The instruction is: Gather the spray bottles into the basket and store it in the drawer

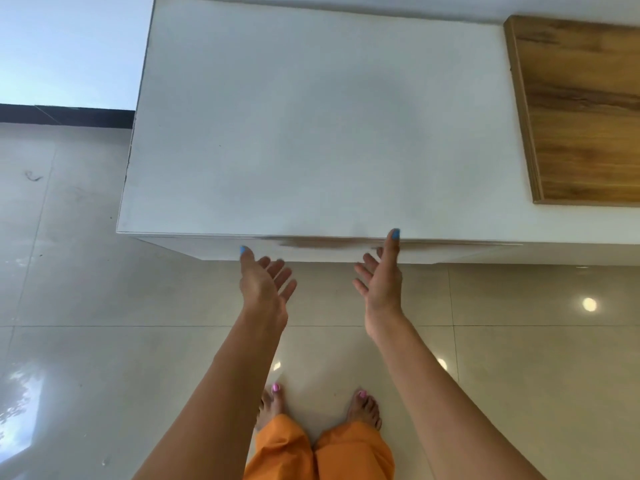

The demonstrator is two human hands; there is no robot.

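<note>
Reaching toward the white surface, left hand and right hand spread empty fingers at its front edge; drawer front shut; bottles and basket unseen.

White cabinet top bare; wooden board occupies right end; floor below open.

Plain white rectangular desk, brown smear along front edge. Streaky brown-and-tan wood-grain board at right. Glossy beige square floor tiles, thin grey grout lines, white glare spots. Black skirting strip under pale blue-white wall. Blue nails on left hand and right hand. Pink toenails. Orange trousers.
</note>
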